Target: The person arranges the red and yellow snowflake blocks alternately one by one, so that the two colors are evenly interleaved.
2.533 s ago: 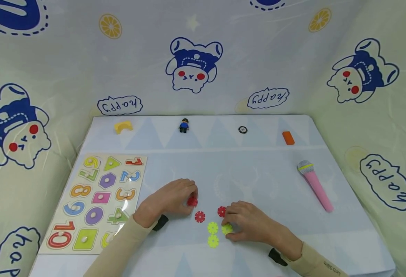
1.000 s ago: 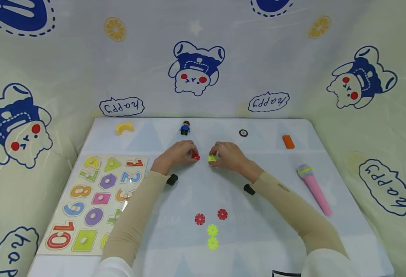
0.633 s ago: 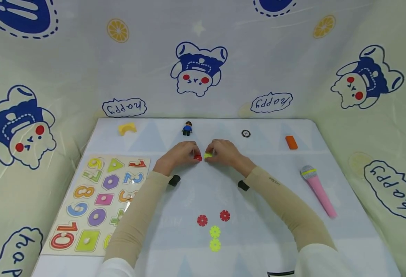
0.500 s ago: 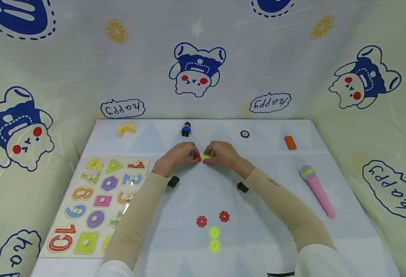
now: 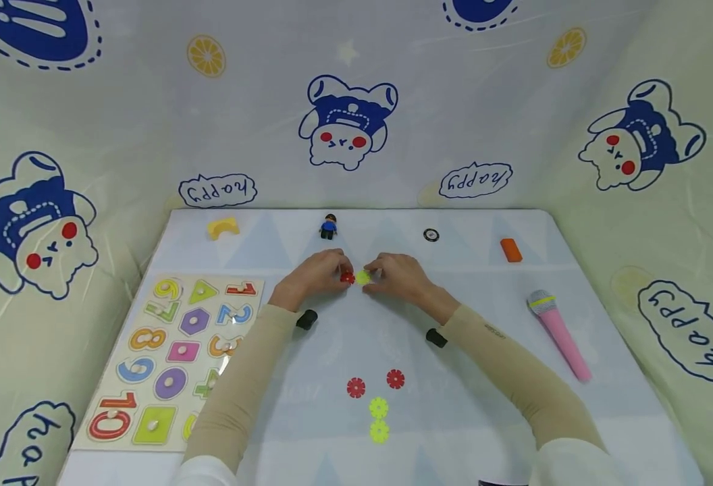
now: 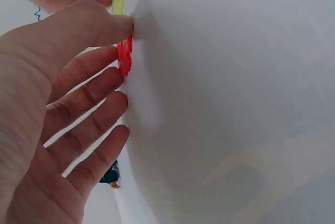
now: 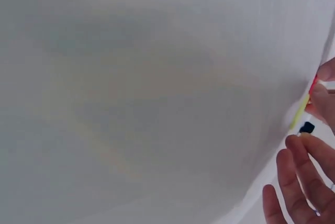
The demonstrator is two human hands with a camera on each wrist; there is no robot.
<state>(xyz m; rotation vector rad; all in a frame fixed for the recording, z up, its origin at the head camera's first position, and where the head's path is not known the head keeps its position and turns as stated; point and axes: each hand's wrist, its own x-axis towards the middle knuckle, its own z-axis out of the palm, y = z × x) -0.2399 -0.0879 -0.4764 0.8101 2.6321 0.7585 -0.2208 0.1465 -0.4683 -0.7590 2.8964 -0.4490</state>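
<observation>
We note both hands working toward the tabletop's far edge, near its middle. The left hand [image 5: 312,275] pinches a red gear disc [image 5: 347,277]; the right hand [image 5: 400,277] pinches a yellow-green gear disc [image 5: 364,277], and the two discs sit edge to edge. The left wrist view alone shows the red disc pressed flat to the surface under thumb and forefinger. Only the head view shows the four loose gear discs [image 5: 376,398] toward the near edge, the number puzzle board [image 5: 177,354] along the left edge, the pink microphone [image 5: 557,333] on the right, and the toy figure [image 5: 329,226] just beyond the hands.
</observation>
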